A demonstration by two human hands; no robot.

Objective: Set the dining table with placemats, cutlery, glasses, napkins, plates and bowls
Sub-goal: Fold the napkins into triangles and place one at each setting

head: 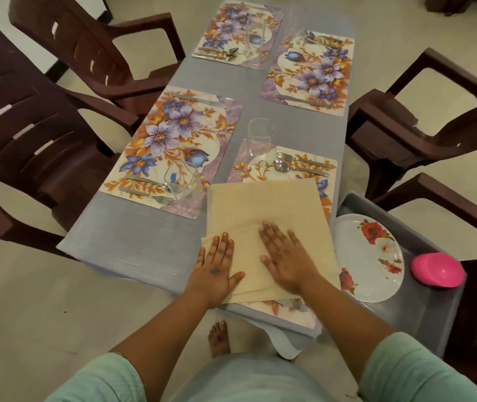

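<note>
I have both hands flat on a beige napkin (pixel 266 227) at the near right place setting. My left hand (pixel 217 264) lies spread, palm down, on its near left corner, and my right hand (pixel 285 258) lies spread, palm down, toward the middle. Neither pinches anything; they press the cloth to the tabletop (pixel 133 242), I judge to smooth it or to hold a fold flat before the next crease.

The napkin is a large, pale tan square, soft and slightly creased, with one layer showing offset at the left edge, so it looks folded already. It covers most of the near right placemat (pixel 325 192), whose floral border shows only past the far and right edges. A knife (pixel 292 304) peeks out just beyond the near edge of the cloth.

Beyond the napkin, a fork (pixel 304 160) and spoon (pixel 295 168) lie side by side on that mat, and a clear glass (pixel 260 140) stands at its far left corner, kept out of the folding area.

The other three mats already carry cutlery, and two of them a glass. A flowered plate (pixel 369 256) and a pink bowl (pixel 437 269) wait on a grey tray (pixel 422 309) just to the right of the table, within reach, so plates and bowls are not yet set.
</note>
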